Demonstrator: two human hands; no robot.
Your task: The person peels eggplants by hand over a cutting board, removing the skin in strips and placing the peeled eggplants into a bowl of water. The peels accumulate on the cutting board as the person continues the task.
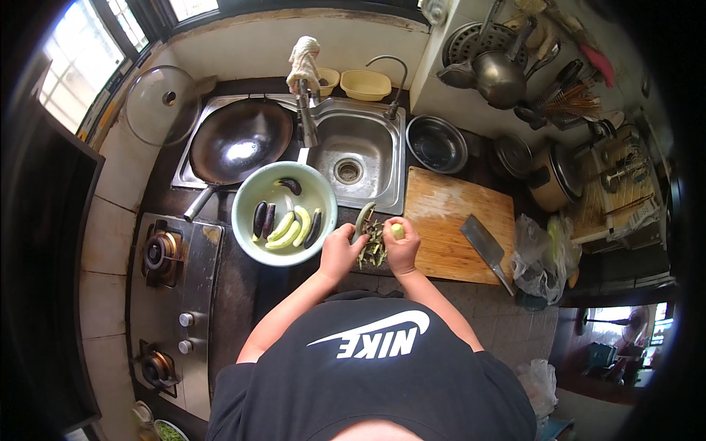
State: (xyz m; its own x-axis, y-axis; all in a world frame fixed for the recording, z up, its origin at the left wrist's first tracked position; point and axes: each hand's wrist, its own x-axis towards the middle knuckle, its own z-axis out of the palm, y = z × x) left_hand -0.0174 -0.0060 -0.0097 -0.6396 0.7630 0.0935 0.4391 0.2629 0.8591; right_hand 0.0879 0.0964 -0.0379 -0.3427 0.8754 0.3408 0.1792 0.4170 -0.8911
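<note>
My left hand [339,254] grips the lower end of a curved grey-green item [361,219], whose kind I cannot make out. My right hand [404,254] is closed around a pale green vegetable piece [397,231], with only its rounded end showing. Between the hands, a heap of dark and green peelings [374,251] lies on the counter. Left of my left hand, a pale green basin [240,229] holds water, several dark purple eggplants [313,227] and several peeled, yellow-green ones [283,226].
A wooden cutting board [441,231] bears a cleaver [484,242] on the right, beside a plastic bag [538,264]. Behind stand the steel sink [353,143], faucet [307,124], wok [240,143] and black bowl [437,144]. A gas stove [196,275] lies left.
</note>
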